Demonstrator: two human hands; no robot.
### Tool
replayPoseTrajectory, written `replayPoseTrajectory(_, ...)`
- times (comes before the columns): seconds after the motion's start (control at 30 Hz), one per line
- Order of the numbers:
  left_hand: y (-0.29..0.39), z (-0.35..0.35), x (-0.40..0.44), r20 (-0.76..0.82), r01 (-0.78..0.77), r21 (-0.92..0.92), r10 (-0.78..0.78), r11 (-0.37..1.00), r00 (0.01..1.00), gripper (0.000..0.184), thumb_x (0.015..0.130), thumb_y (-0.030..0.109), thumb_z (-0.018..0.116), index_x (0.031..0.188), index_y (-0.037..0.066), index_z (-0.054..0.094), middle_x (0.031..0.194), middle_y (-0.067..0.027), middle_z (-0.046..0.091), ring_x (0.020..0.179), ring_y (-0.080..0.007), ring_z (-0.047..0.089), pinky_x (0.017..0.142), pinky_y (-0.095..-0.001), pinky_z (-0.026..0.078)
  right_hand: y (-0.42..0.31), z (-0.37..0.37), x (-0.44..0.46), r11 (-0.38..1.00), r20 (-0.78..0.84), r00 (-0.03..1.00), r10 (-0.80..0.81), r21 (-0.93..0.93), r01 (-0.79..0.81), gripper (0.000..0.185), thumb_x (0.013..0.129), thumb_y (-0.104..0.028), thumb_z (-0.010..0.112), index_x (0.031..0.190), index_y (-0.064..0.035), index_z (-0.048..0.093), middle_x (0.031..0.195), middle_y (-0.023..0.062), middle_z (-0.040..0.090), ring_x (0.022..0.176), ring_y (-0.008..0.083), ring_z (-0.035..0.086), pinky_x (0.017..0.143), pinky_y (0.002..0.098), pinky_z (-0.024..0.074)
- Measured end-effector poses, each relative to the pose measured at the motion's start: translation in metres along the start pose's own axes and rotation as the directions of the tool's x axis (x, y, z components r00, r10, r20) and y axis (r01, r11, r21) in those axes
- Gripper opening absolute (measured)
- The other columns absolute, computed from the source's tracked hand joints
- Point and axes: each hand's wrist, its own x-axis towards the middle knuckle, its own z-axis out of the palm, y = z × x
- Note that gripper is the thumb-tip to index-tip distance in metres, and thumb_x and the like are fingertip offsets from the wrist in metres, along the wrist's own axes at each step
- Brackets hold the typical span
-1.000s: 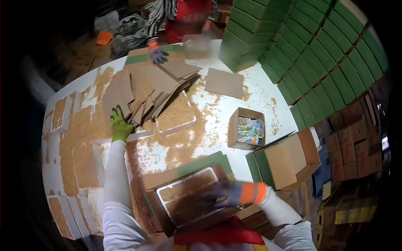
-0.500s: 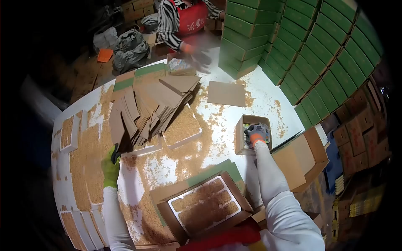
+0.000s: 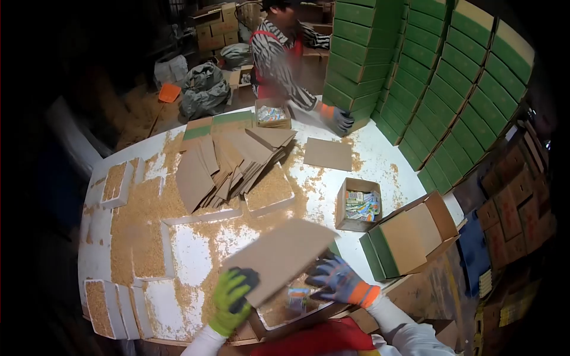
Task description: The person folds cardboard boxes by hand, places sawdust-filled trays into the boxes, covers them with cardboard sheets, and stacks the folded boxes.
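Note:
My left hand (image 3: 233,301), in a green glove with dark fingertips, grips the lower left end of a flat cardboard sheet (image 3: 282,255). The sheet is tilted over an open carton (image 3: 259,330) in front of me. Inside the carton, a white foam tray (image 3: 274,322) with brown crumbly filling is partly covered by the sheet. On the filling lies a small printed packet (image 3: 297,299). Beside it, at the sheet's right edge, my right hand (image 3: 339,281) in a grey glove with an orange cuff has its fingers spread and holds nothing.
A small box of packets (image 3: 358,207) stands right of centre, near an open green-and-brown carton (image 3: 409,234). Loose cardboard sheets (image 3: 231,169) are piled over crumb-filled foam trays (image 3: 270,193). Green boxes (image 3: 439,89) are stacked at the back right. Across the table a co-worker (image 3: 285,59) reaches over.
My left hand has brought a cardboard sheet from the pile over the carton. My right hand has left the box of packets and come to the carton, where a packet now lies.

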Motion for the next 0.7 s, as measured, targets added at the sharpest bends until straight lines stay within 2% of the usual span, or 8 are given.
replayPoseTrajectory(0.07, 0.015, 0.002, -0.019, 0.352, -0.091, -0.007, 0.088, 0.996, 0.932, 0.046, 0.079, 0.024, 0.07, 0.122, 0.012, 0.061, 0.126, -0.0098, 0.06, 0.124, -0.0356, 0.052, 0.107, -0.0479, 0.04, 0.006, -0.006, -0.029, 0.891, -0.34, 0.869, 0.359, 0.401, -0.211, 0.035, 0.084, -0.016, 0.069, 0.118, -0.0112, 0.065, 0.126, 0.0115, 0.059, 0.114, 0.0319, 0.056, 0.097, 0.0408, 0.0455)
replayPoseTrajectory(0.13, 0.028, 0.003, -0.024, 0.552, -0.209, 0.049, 0.148, 0.977, 0.821, 0.038, 0.082, 0.016, 0.064, 0.12, 0.014, 0.063, 0.127, -0.0059, 0.061, 0.121, -0.0295, 0.056, 0.107, -0.0464, 0.041, 0.01, -0.038, -0.043, 0.836, -0.485, 0.715, 0.504, 0.482, -0.262, 0.022, 0.084, -0.007, 0.063, 0.105, -0.0061, 0.066, 0.104, 0.0133, 0.065, 0.095, 0.0309, 0.062, 0.085, 0.0381, 0.0496)
replayPoseTrajectory(0.23, 0.032, 0.002, -0.034, 0.696, -0.276, 0.029, 0.178, 0.961, 0.696, 0.035, 0.085, 0.015, 0.059, 0.12, 0.017, 0.065, 0.13, -0.0026, 0.06, 0.122, -0.0234, 0.056, 0.107, -0.044, 0.041, -0.016, -0.059, -0.035, 0.911, -0.679, 0.611, 0.407, 0.35, -0.218, 0.02, 0.081, 0.0, 0.061, 0.1, -0.0051, 0.067, 0.098, 0.012, 0.066, 0.089, 0.0298, 0.063, 0.081, 0.0367, 0.0502)
replayPoseTrajectory(0.33, 0.043, 0.006, -0.027, 0.87, -0.291, 0.12, 0.041, 0.949, 0.491, 0.038, 0.087, 0.013, 0.055, 0.123, 0.02, 0.064, 0.136, -0.0005, 0.056, 0.131, -0.0252, 0.047, 0.111, -0.0444, 0.036, -0.045, -0.039, -0.015, 0.983, -0.494, 0.866, 0.076, 0.183, 0.018, 0.048, 0.075, -0.03, 0.075, 0.12, -0.0169, 0.063, 0.119, 0.0097, 0.061, 0.111, 0.0292, 0.056, 0.093, 0.0426, 0.0458)
replayPoseTrajectory(0.43, 0.037, 0.011, -0.013, 0.953, -0.394, 0.275, -0.193, 0.877, 0.235, 0.047, 0.087, 0.016, 0.059, 0.134, 0.023, 0.057, 0.14, -0.0033, 0.052, 0.135, -0.0354, 0.039, 0.114, -0.0495, 0.029, -0.062, 0.009, 0.007, 0.943, -0.003, 0.984, 0.177, -0.287, -0.17, 0.068, 0.079, -0.05, 0.068, 0.136, -0.0178, 0.052, 0.135, 0.0104, 0.051, 0.127, 0.0319, 0.045, 0.103, 0.0502, 0.0348)
replayPoseTrajectory(0.57, 0.044, 0.011, -0.017, 0.906, -0.386, 0.288, -0.119, 0.876, 0.406, 0.083, 0.073, 0.045, 0.077, 0.145, 0.019, 0.043, 0.144, -0.0166, 0.046, 0.126, -0.0449, 0.045, 0.109, -0.0519, 0.031, -0.056, 0.052, 0.016, 0.829, 0.287, 0.878, 0.384, -0.526, -0.19, 0.069, 0.076, -0.053, 0.071, 0.132, -0.016, 0.054, 0.135, 0.0108, 0.052, 0.126, 0.0322, 0.046, 0.102, 0.0488, 0.0364)
replayPoseTrajectory(0.67, 0.056, 0.019, -0.013, 0.746, -0.011, 0.497, -0.421, 0.868, 0.516, 0.088, 0.07, 0.043, 0.078, 0.144, 0.012, 0.042, 0.142, -0.023, 0.045, 0.118, -0.045, 0.051, 0.104, -0.051, 0.036, -0.056, 0.01, 0.002, 0.937, 0.2, 0.928, 0.313, -0.227, -0.267, 0.064, 0.077, -0.051, 0.07, 0.129, -0.0159, 0.056, 0.13, 0.0115, 0.055, 0.119, 0.0329, 0.052, 0.099, 0.0466, 0.0416)
replayPoseTrajectory(0.7, 0.052, 0.037, -0.025, 0.676, -0.141, 0.56, -0.353, 0.816, 0.647, 0.085, 0.073, 0.04, 0.076, 0.143, 0.007, 0.042, 0.137, -0.0271, 0.047, 0.109, -0.0426, 0.056, 0.096, -0.0483, 0.04, -0.048, 0.003, -0.008, 0.977, -0.045, 0.976, 0.214, -0.01, -0.214, 0.056, 0.079, -0.046, 0.07, 0.126, -0.0153, 0.059, 0.123, 0.0125, 0.059, 0.11, 0.0328, 0.058, 0.096, 0.0438, 0.0457)
